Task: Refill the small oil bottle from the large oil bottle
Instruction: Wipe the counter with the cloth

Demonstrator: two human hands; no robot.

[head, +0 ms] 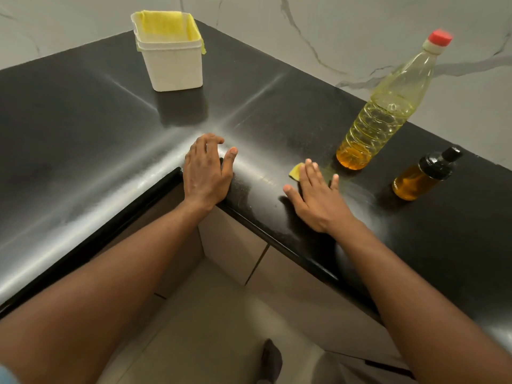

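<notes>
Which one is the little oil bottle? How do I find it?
Look at the black counter, on its right side. Beside the tall clear bottle with the red cap stands the small oil bottle. It is the short one, with a black top.

Large oil bottle: clear plastic, red cap on, upright on black worktop, amber oil low in base | Small oil bottle: black-capped, about half full, upright just beside it.
</notes>
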